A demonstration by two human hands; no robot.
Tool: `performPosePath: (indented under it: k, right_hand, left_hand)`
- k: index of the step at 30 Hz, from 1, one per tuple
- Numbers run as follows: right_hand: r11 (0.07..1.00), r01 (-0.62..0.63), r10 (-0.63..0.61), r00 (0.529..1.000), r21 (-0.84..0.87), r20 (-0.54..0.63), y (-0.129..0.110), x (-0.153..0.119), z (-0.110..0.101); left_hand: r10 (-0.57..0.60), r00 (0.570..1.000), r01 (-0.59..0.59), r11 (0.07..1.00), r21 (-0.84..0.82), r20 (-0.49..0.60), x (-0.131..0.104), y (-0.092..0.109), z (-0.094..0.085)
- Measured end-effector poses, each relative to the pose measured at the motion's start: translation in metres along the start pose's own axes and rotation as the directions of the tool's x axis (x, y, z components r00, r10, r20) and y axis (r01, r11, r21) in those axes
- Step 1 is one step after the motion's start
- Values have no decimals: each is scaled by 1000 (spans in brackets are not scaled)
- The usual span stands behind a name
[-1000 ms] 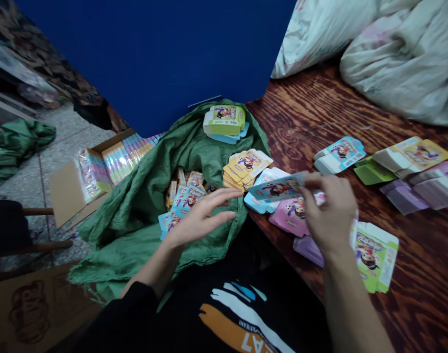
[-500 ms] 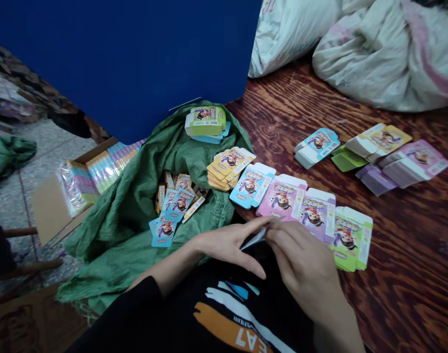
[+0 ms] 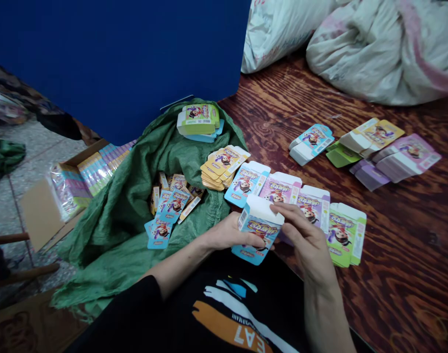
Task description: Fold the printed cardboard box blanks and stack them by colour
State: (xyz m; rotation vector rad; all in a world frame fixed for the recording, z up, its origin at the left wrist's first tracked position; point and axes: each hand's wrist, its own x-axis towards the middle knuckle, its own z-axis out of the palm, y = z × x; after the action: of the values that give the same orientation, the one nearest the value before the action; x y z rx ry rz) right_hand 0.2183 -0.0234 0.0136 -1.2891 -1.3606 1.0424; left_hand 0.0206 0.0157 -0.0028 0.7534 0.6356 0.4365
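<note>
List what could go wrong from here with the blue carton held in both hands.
1. The blue carton is thin card, pinched between the left hand and right hand; a hard squeeze could crease it.
2. It hangs over the lap, off the table; if it slips it may drop to the floor.
3. The right forearm lies close to the green flat stack and could nudge it askew.

I hold the blue printed carton (image 3: 259, 229) between both hands — flat carton row (image 3: 297, 196) behind, green woven sack (image 3: 136, 196) left.
</note>
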Motion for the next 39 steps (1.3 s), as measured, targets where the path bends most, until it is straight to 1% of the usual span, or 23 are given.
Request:
performPosePath:
  k: [2, 5, 8, 10, 11, 13, 15, 17, 21, 22, 24, 27, 30, 32, 33, 35, 37, 38, 39]
  right_hand:
    - [998, -55, 56, 998, 40, -35, 5, -2, 5]
    - [995, -88, 95, 983, 51, -157, 5, -5, 14]
    - [1000, -5, 7, 965, 9, -263, 1, -4, 17]
    - [999, 43, -46, 950, -19, -307, -2, -1, 17]
    - [999, 43, -44, 948, -10, -317, -4, 1, 16]
    - [999, 13, 3, 949, 49, -315, -7, 5, 15]
    - [993, -14, 52, 943, 117, -328, -11, 9, 14]
    - [989, -10, 60, 942, 151, -331, -14, 14, 11]
    - [990, -3, 37, 969, 140, -244, -17, 28, 0]
    - [992, -11, 42, 970, 129, -238, -16, 31, -2]
    - [995, -15, 40, 963, 98, -265, -15, 36, -7]
    - [999, 3, 12, 944, 47, -329, -9, 40, -13]
    - [1000, -22, 25, 925, 12, -378, -3, 40, -19]
    - [999, -50, 42, 921, -12, -388, -1, 38, -21]
    - [998, -59, 46, 922, -22, -385, -1, 37, -22]
    - [998, -54, 35, 927, -39, -375, -3, 37, -21]
    - [998, -42, 23, 927, -44, -374, -6, 36, -19]
    - [999, -38, 22, 921, -34, -389, -7, 37, -17]
    - [999, -34, 25, 912, -13, -409, -9, 37, -15]
  left_hand:
    - [41, 998, -42, 999, -33, -46, 3, -2, 0]
    - [80, 994, -84, 995, -51, -68, 5, -1, 2]
    - [83, 996, -84, 994, -72, -15, 7, 5, 5]
    - [109, 994, -108, 991, -73, -2, 8, 9, 6]
    - [130, 991, -130, 990, -57, -10, 9, 12, 6]
    - [158, 987, -158, 987, -5, -33, 12, 17, 7]
    - [159, 986, -157, 986, 52, -41, 15, 23, 7]
    - [156, 987, -153, 985, 77, -28, 20, 28, 9]
    - [193, 981, -191, 979, 72, -25, 29, 35, 16]
    - [202, 979, -199, 977, 78, -23, 31, 36, 17]
    - [227, 973, -221, 968, 118, -35, 36, 39, 18]
    - [284, 950, -257, 947, 195, -127, 43, 42, 16]
    - [344, 916, -290, 923, 251, -208, 46, 41, 12]
    - [421, 883, -340, 879, 334, -208, 44, 40, 10]
    - [473, 861, -373, 835, 404, -184, 42, 40, 9]
    - [583, 808, -440, 693, 572, -85, 38, 40, 9]
    - [646, 762, -487, 533, 692, 39, 34, 42, 9]
    - [659, 748, -501, 482, 719, 79, 33, 42, 9]
    - [665, 741, -508, 456, 731, 99, 32, 42, 9]
